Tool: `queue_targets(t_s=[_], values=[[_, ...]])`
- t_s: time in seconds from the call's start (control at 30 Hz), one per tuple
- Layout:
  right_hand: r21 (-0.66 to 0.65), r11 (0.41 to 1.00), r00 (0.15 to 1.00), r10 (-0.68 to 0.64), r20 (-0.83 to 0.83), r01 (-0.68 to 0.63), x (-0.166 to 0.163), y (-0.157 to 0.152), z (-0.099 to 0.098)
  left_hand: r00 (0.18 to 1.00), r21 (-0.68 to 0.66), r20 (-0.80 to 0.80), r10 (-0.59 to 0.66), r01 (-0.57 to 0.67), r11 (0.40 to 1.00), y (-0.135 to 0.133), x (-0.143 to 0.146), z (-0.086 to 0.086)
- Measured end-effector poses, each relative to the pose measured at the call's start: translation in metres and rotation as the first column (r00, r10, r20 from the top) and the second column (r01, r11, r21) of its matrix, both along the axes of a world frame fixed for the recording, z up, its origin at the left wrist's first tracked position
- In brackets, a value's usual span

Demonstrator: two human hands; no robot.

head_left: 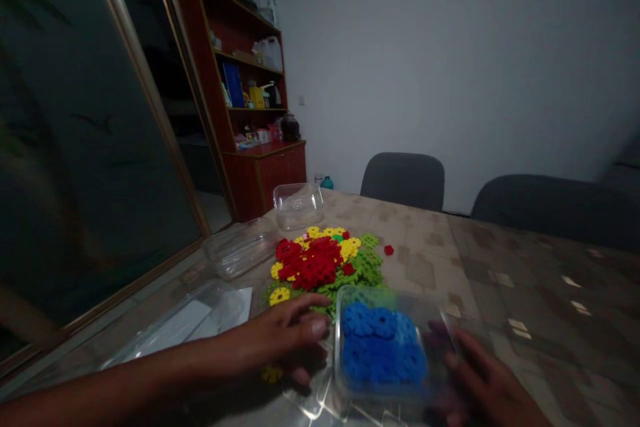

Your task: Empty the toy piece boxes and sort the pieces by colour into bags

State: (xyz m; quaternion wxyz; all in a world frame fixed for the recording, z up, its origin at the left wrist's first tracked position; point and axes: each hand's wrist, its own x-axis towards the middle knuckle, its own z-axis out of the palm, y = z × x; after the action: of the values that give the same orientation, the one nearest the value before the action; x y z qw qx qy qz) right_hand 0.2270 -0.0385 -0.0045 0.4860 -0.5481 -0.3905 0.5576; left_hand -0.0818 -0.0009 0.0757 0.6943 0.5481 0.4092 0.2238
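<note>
A clear plastic box (440,320) at the front of the table holds a stack of blue flower-shaped plastic pieces (383,347). My right hand (483,377) grips the box's right side, thumb outside and fingers showing through the plastic. Just left of the box hovers my left hand (300,333), fingers apart and nothing visible in them. Beyond both hands lies a heap of loose flower pieces: red ones (317,263) on top, green ones (367,267) to the right and yellow ones (350,248) around the back. One yellow piece (279,295) lies near my left index finger.
Several other clear containers stand on the left, among them an upright box (299,208) at the back and a tray (243,247). White paper (220,313) lies by my left forearm. A lone red piece (389,250) sits right of the heap. Grey chairs (404,180) line the far edge.
</note>
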Motion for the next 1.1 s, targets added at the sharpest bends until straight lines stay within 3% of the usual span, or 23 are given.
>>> queue_targets(t_s=[0.13,0.23,0.37,0.47,0.53,0.63,0.8,0.97,1.1], values=[[0.02,0.999,0.999,0.043,-0.027,-0.042,-0.026,0.01,0.012,0.974,-0.152,0.215,-0.07,0.104,0.983,0.02,0.015,-0.005],[0.064,0.997,0.999,0.041,0.005,-0.041,-0.031,0.017,0.023,0.976,-0.118,0.217,0.012,0.014,0.993,0.038,0.007,0.006],[0.115,0.993,0.998,0.003,0.069,-0.011,-0.026,0.023,0.023,0.964,0.105,0.102,0.244,-0.254,0.961,0.071,-0.018,0.026],[0.112,0.993,0.999,-0.036,0.038,0.031,-0.02,0.024,0.015,0.903,0.455,-0.014,0.428,-0.376,0.807,0.1,-0.038,0.031],[0.115,0.992,0.998,-0.053,0.04,0.048,-0.016,0.024,0.012,0.855,0.661,-0.105,0.509,-0.322,0.678,0.117,-0.048,0.026],[0.132,0.99,0.996,-0.055,0.073,0.045,-0.012,0.025,0.012,0.82,0.776,-0.142,0.555,-0.256,0.576,0.131,-0.058,0.014],[0.112,0.994,0.996,-0.021,0.081,0.011,-0.009,0.027,0.015,0.807,0.865,-0.221,0.548,-0.098,0.493,0.122,-0.066,0.001],[0.073,0.997,0.999,0.033,0.035,-0.036,-0.007,0.031,0.005,0.745,0.925,-0.38,0.548,0.292,0.244,0.119,-0.079,-0.003],[0.085,0.992,0.995,0.089,0.035,-0.092,-0.002,0.035,-0.003,0.697,0.886,-0.438,0.568,0.44,0.143,0.122,-0.089,-0.006]])
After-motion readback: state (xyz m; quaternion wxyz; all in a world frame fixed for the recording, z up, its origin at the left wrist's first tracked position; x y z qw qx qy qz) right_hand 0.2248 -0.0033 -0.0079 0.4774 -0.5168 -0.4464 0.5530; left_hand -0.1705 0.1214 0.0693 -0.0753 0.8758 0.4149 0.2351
